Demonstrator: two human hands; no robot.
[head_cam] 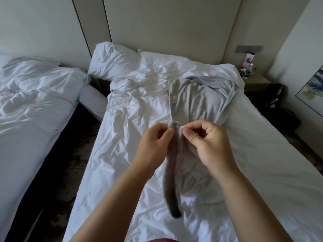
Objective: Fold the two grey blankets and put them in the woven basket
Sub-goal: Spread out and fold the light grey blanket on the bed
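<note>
Two corners of the grey blanket (192, 102) are pinched up over the middle of the bed (122, 137), one in each of my hands. My left hand (155, 142) nips its corner between thumb and curled forefinger. My right hand (208, 144) does the same just beside it, so the two corners nearly touch. Both forearms reach in from the foot of the bed, the backs of the hands facing my camera. Below the hands a fold of the blanket hangs in a narrow blurred strip, dark at its tip. Beyond them the rest lies rumpled on the bed's right half. A paler grey blanket (225, 84) is crumpled at its far edge, near the bed's right head corner. White pillows (111, 62) sit at the bed's head. A second bed (35, 102) stands left of the bed across a dark gap. A nightstand (255, 82) holding bottles (247, 72) stands right of the bed's head, with a dark bag (274, 95) on the floor beside it.
</note>
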